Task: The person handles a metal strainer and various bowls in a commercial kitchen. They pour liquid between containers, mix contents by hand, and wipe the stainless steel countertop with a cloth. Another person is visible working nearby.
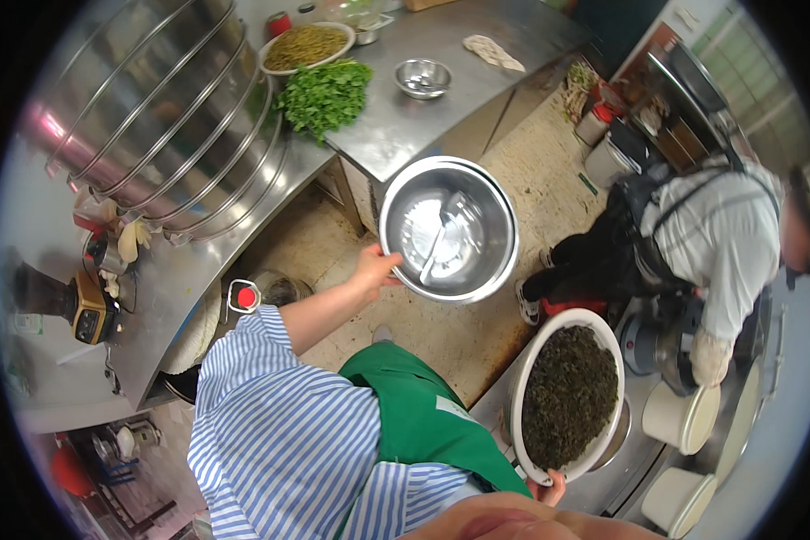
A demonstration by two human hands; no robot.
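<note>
My left hand (376, 266) grips the near-left rim of a large stainless-steel bowl (405, 202), thumb over the edge. A second rim shows just behind it, so it may be two nested bowls. Inside lies a light-coloured spoon or ladle (434, 253). At the lower right, my right hand (549, 487) holds the near rim of a white oval basin (540, 337). Dark chopped leafy greens (570, 398) fill that basin. Part of a steel bowl (622, 432) shows under its right side; whether the basin rests on it, I cannot tell.
A co-worker (715, 223) bends over the right-hand counter near lidded white tubs (682, 415). Tall stacked steel steamers (155, 115) stand left. The steel table (405, 135) holds fresh green herbs (327, 94), a bowl of yellowish shreds (307, 47), a small steel bowl (423, 77) and a cloth (493, 52).
</note>
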